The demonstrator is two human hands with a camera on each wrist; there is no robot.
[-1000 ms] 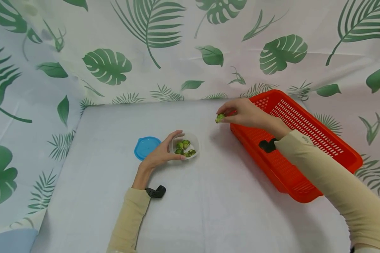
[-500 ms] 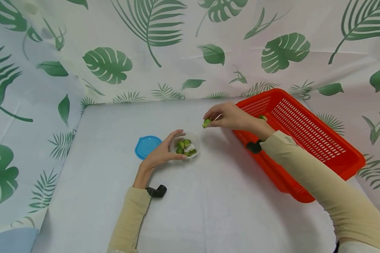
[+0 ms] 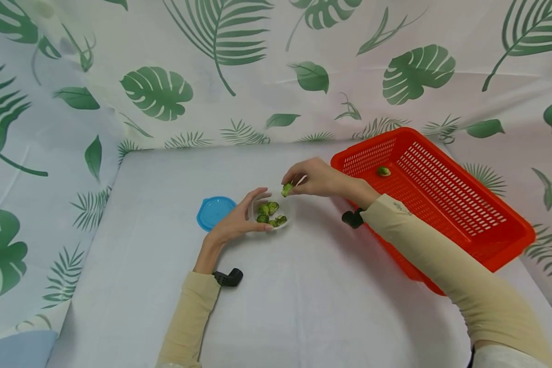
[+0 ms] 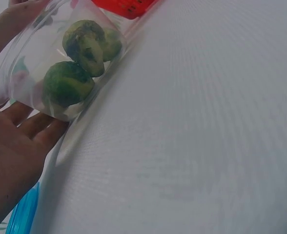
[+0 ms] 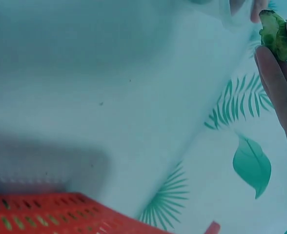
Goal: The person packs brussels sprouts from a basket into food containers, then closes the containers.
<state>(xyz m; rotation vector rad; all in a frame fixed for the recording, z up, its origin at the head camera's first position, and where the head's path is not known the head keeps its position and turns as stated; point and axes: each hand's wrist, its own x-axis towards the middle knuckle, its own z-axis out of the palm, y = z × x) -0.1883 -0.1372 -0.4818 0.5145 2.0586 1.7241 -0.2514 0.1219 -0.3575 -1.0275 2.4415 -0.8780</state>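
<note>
Right hand (image 3: 316, 177) pinches a sprout (image 3: 286, 189), seemingly above the tub (image 3: 282, 209) the left hand (image 3: 236, 221) grips (blue lid (image 3: 214, 212), red basket (image 3: 448, 179) either side).

A beige sleeve (image 3: 434, 250), its cuff marking (image 3: 401, 207) too small to read, hides part of a red perforated plastic basket (image 3: 455, 189) in the head view, as frame edges crop a clear plastic container (image 4: 35, 68) (left wrist) and the right hand (image 5: 282, 97) (right wrist).
</note>
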